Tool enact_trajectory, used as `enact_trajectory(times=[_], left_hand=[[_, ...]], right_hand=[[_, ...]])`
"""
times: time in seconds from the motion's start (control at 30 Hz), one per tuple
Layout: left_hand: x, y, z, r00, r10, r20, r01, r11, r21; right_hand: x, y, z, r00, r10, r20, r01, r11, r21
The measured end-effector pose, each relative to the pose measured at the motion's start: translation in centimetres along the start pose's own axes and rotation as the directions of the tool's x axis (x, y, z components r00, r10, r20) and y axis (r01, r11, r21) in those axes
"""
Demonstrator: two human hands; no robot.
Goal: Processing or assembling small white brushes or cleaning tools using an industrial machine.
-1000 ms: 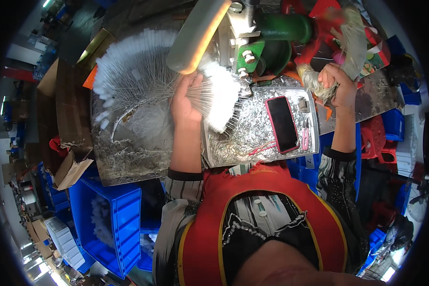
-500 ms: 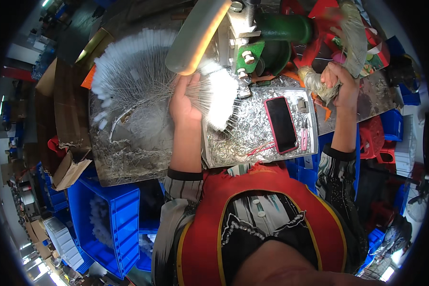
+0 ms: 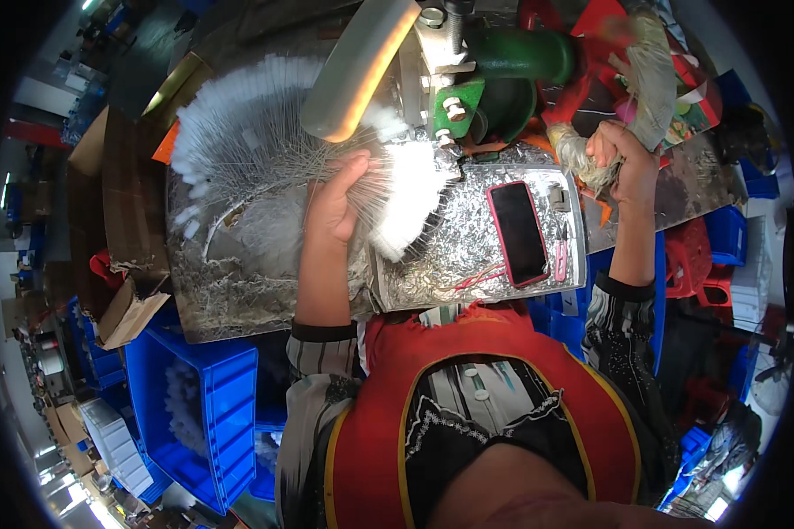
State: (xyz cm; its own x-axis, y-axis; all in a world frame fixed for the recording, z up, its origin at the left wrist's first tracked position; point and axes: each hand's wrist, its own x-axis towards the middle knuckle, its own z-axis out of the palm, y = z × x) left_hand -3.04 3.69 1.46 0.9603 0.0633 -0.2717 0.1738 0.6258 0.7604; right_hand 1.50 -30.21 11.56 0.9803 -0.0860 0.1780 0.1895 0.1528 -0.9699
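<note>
In the head view, we see the left hand (image 3: 335, 198) grasping a bundle (image 3: 404, 198) of thin wire stems with white tufts, as best we can judge; the thumb lies along the stems, while the other fingers are partly lost among them. The bundle is over the left side of a foil-lined tray (image 3: 454, 258), its tufts pointing right, just below a lamp (image 3: 359, 70) and near a green machine (image 3: 520, 55). Our right hand (image 3: 625, 160) is clenched around a wrapped handle (image 3: 580, 157) to the right of the machine. A phone (image 3: 518, 233) and a pink tool (image 3: 561, 256) lie in the tray. As for how far along things are, we judge the work to be midway: one bundle is in hand, and a broad fan (image 3: 229, 115) of similar pieces is spread on the surface (image 3: 238, 304) to the left, outside our grip. More white pieces (image 3: 183, 406) sit in a blue bin (image 3: 234, 414) below. Nothing marks finished pieces from unfinished ones, so we cannot tell how many are done or left.
</note>
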Motion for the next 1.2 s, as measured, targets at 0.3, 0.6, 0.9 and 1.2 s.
enact_trajectory(times=[0.3,0.6,0.9,1.2], left_hand=[[0.7,0.2,0.6,0.996,0.022,-0.089,-0.043,0.97,-0.237],[0.6,-0.2,1.3,0.97,0.102,-0.22,-0.121,0.99,-0.073],[0.8,-0.1,1.6,0.963,0.119,-0.242,-0.141,0.987,-0.075],[0.6,0.0,1.8,0.973,0.157,-0.168,-0.175,0.98,-0.095]], right_hand=[[0.1,0.2,-0.3,1.0,0.006,-0.025,-0.007,1.0,-0.008],[0.3,0.4,-0.7,1.0,0.016,0.017,-0.016,0.999,0.028],[0.4,-1.2,-0.3,0.995,0.089,0.054,-0.09,0.996,0.012],[-0.1,4.5,-0.5,0.953,-0.3,0.026,0.3,0.954,0.023]])
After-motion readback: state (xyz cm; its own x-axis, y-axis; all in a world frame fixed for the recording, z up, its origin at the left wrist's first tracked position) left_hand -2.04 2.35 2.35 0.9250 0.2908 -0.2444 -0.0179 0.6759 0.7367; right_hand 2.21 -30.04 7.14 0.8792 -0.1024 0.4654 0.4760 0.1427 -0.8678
